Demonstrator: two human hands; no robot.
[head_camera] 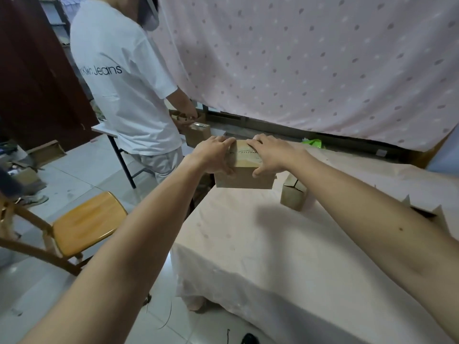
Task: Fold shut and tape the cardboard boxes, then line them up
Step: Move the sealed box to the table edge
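Two hands (214,155) (271,155), two closed boxes (244,180) (293,197) on the table (273,249), one chair (87,219).

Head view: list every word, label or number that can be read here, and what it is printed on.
"Klein Jeans": dark print on the back of the white T-shirt worn by the person standing at the left; any letters before "Klein" are lost in a fold.
Brown cardboard box on the table: no readable print or label on the faces shown.

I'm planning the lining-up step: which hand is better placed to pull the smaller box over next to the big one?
Right. The right hand grips the big box on the side where the smaller box stands; the left hand holds the opposite side and would likely have to cross over.
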